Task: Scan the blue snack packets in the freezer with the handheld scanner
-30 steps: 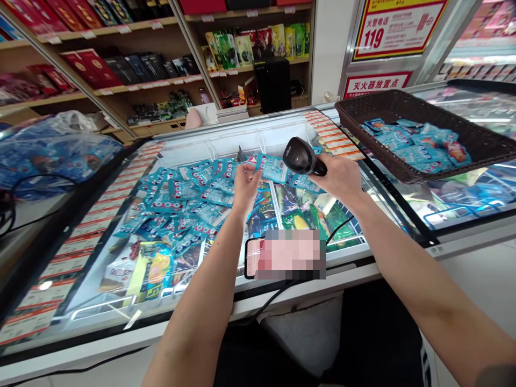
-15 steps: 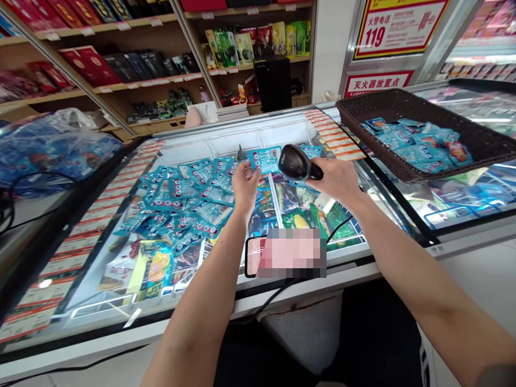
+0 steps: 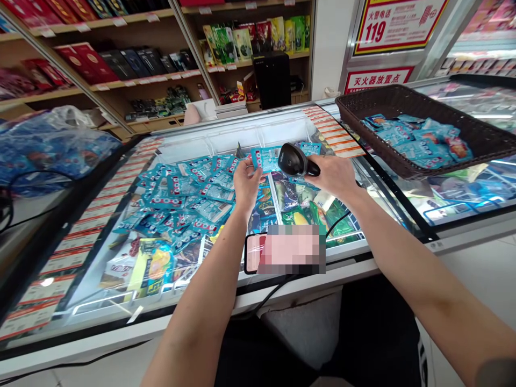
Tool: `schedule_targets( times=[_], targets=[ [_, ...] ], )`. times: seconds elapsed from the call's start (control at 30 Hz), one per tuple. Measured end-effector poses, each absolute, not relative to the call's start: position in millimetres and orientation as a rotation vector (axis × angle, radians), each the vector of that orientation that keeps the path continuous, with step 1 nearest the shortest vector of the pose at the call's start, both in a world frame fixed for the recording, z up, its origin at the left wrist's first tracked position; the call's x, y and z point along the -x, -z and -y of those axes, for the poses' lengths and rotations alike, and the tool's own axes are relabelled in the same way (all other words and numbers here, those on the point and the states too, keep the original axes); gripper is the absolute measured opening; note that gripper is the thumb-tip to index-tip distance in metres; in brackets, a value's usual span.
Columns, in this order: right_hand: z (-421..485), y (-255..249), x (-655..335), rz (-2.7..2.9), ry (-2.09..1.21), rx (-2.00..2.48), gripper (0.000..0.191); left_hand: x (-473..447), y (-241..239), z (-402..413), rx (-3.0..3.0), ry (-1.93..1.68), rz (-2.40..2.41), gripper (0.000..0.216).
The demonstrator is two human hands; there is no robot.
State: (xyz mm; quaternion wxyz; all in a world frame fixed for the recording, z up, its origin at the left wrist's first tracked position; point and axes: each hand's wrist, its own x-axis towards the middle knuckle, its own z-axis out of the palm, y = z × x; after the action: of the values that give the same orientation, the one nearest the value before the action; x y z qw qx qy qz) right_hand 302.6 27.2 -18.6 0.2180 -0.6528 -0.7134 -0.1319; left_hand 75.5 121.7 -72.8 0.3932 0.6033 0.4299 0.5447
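Note:
My left hand pinches the left end of a blue snack packet, its barcode side turned up. In my right hand is a black barcode scanner, gripped by its handle, with its head over the packet's right end. Whether scanner and packet touch I cannot tell. To the left, a heap of similar blue packets lies on the freezer's glass top. A few more blue packets lie behind the scanner, partly hidden by it.
A phone, its screen partly blurred out, lies near the freezer's front edge beside a black cable. At right stands a brown woven basket holding blue packets. A plastic bag of packets sits at left. Shelves rise behind.
My left hand and the blue packet have shifted very slightly to the right, bringing the packet further under the scanner's head. The heap and basket look unchanged.

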Motion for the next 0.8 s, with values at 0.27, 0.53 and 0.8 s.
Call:
schedule_targets(
  times=[0.27,0.53,0.8],
  targets=[
    [-30.1,19.3,-305.4,1.985,0.376,1.821,0.034,-74.9,73.5,-121.7,-1.559,-1.365,-1.107,0.035],
    [-30.3,20.4,-304.1,2.016,0.397,1.783,0.034,-76.8,69.0,-118.2,-1.530,-1.373,-1.113,0.031],
    [-30.9,19.8,-303.5,1.969,0.394,1.804,0.034,-71.2,73.2,-124.1,-1.651,-1.395,-1.174,0.038]
  ],
)
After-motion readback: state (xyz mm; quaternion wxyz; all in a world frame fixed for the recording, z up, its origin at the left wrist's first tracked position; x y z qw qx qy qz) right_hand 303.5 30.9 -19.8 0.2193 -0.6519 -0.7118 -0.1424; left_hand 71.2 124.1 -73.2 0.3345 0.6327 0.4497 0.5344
